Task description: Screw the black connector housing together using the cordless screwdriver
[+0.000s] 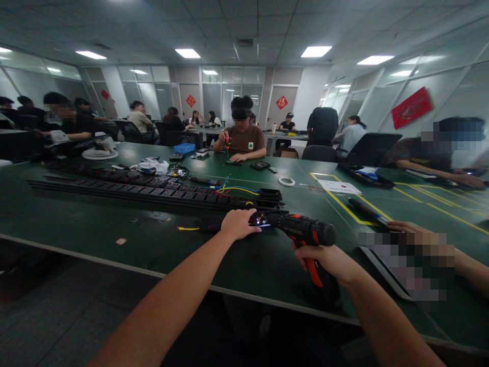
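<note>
My left hand (240,224) is closed round a short black socket strip (210,224) lying near the front of the green table. A yellow wire (187,229) sticks out of the strip's left end. My right hand (334,261) grips a black and orange cordless drill (303,228) by its handle. The drill points left, its front end close to my left fingers, where a small light shines. Whether the bit touches the strip is too dark to tell. Just behind lie long black power strips (153,192), with blue and yellow wires (239,189) at their right end.
The green table (183,262) bears a roll of white tape (286,181), a blue basket (184,148) and a white sheet (338,187) inside yellow tape lines. A co-worker (244,137) sits opposite with a red screwdriver. At right, another person's hand (412,228) rests by a dark tool.
</note>
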